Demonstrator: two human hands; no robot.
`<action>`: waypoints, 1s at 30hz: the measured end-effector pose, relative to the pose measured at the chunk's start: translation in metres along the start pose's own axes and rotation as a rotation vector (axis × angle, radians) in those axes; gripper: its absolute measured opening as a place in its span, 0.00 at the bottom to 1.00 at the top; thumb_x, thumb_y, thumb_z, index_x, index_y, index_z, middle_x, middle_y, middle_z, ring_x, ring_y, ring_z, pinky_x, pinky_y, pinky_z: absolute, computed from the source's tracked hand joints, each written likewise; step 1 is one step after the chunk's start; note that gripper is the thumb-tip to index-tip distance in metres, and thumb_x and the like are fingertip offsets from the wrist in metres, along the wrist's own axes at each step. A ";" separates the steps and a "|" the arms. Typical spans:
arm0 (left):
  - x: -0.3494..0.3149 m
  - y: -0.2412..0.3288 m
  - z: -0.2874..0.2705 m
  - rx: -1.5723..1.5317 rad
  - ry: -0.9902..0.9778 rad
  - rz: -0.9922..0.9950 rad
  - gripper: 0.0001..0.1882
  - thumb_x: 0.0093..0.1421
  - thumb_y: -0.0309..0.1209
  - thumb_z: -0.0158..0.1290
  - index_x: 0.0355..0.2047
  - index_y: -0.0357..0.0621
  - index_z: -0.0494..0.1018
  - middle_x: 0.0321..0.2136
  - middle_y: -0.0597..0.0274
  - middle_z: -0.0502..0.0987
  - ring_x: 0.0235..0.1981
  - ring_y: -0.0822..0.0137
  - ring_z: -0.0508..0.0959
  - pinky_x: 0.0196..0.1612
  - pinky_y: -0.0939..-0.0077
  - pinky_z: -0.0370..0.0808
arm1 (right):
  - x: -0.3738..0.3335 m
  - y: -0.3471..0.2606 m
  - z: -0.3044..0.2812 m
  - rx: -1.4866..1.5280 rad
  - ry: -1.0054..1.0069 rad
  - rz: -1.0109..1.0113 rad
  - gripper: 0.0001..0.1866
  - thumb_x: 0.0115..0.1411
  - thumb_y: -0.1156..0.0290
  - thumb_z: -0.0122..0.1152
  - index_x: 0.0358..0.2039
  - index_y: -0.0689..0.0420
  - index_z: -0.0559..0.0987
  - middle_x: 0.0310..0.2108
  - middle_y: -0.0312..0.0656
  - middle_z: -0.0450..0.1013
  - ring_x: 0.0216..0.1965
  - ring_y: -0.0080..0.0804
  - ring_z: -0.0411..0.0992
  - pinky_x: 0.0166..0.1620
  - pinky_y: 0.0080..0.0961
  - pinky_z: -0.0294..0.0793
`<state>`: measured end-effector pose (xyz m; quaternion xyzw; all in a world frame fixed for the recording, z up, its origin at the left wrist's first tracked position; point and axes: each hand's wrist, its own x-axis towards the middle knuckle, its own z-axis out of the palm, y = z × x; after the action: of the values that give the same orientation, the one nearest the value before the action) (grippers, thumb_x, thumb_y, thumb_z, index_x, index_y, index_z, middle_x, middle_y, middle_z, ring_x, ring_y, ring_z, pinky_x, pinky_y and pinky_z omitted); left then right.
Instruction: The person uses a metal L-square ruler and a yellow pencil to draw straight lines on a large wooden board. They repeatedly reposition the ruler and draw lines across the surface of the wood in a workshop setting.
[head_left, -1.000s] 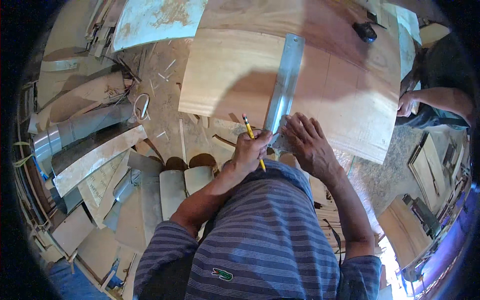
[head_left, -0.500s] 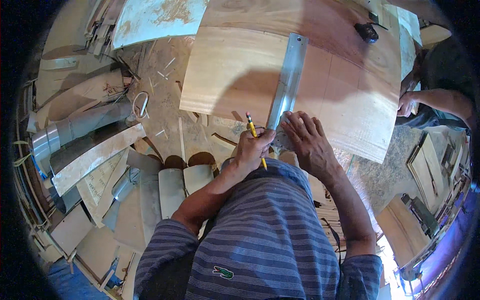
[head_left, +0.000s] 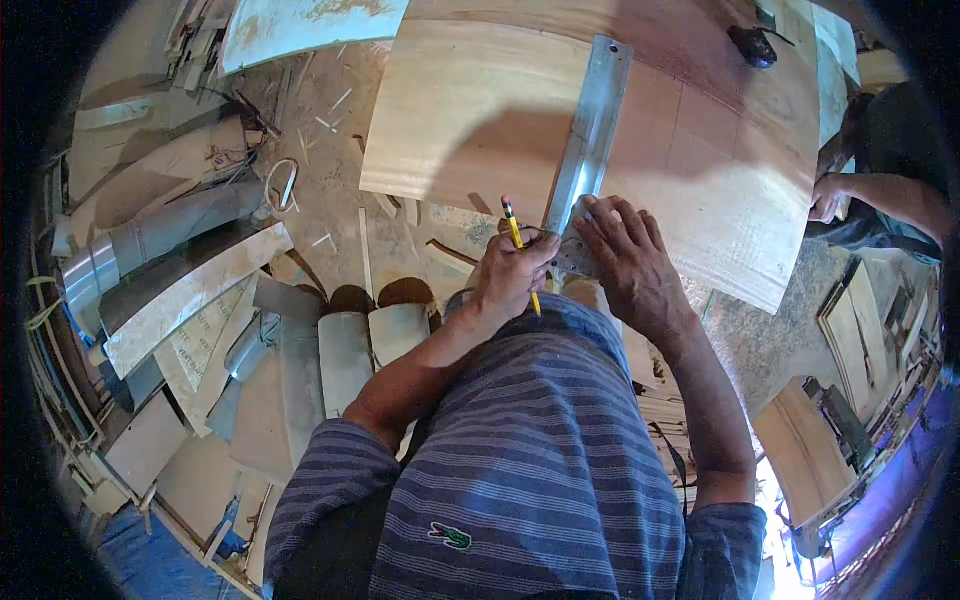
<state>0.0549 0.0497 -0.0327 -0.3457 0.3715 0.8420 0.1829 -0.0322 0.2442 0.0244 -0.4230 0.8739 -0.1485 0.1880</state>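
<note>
A long metal square (head_left: pixel 590 130) lies across a wooden panel (head_left: pixel 480 90), its holed end pointing away from me. The wider near head of the square (head_left: pixel 577 258) sits at the panel's front edge. My left hand (head_left: pixel 510 272) is closed on a yellow pencil (head_left: pixel 515 232), eraser end up and point down toward my shirt; its thumb and fingertips are by the head of the square. My right hand (head_left: pixel 637 262) rests over the other side of that head and the panel's edge, fingers spread and slightly bent. Its thumb is mostly hidden.
A dark corded tool (head_left: pixel 752 47) stands on the panel's far right. Another person's hand (head_left: pixel 828 198) is at the right edge. Curved sheets and pipes (head_left: pixel 170 235) are piled on the left. Thin scraps litter the floor (head_left: pixel 330 150). Boards (head_left: pixel 815 455) lean at lower right.
The panel and square sit slightly higher and further right in view, along with both hands. The grip on the pencil is unchanged, and the square keeps about the same place on the panel.
</note>
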 end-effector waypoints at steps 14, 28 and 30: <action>-0.006 0.017 0.000 0.145 -0.050 -0.029 0.10 0.62 0.33 0.61 0.31 0.41 0.73 0.18 0.75 0.66 0.15 0.82 0.62 0.16 0.85 0.57 | 0.003 -0.003 0.001 -0.019 0.036 -0.004 0.35 0.53 0.74 0.61 0.63 0.59 0.68 0.69 0.49 0.56 0.68 0.52 0.55 0.66 0.55 0.58; -0.002 0.011 0.008 0.203 0.014 -0.010 0.10 0.63 0.31 0.59 0.38 0.36 0.75 0.18 0.73 0.68 0.15 0.82 0.64 0.18 0.86 0.61 | -0.010 -0.018 0.020 -0.100 0.050 0.164 0.34 0.63 0.65 0.54 0.69 0.56 0.61 0.72 0.47 0.51 0.71 0.53 0.52 0.68 0.53 0.56; 0.001 0.010 0.008 0.193 0.019 -0.008 0.10 0.62 0.31 0.60 0.38 0.36 0.75 0.18 0.73 0.68 0.15 0.82 0.64 0.18 0.86 0.61 | -0.011 -0.015 0.026 -0.088 0.100 0.136 0.31 0.63 0.65 0.52 0.67 0.59 0.64 0.71 0.49 0.53 0.70 0.54 0.53 0.67 0.55 0.58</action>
<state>0.0453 0.0495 -0.0242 -0.3360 0.4512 0.7983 0.2152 -0.0045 0.2414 0.0100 -0.3623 0.9147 -0.1179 0.1349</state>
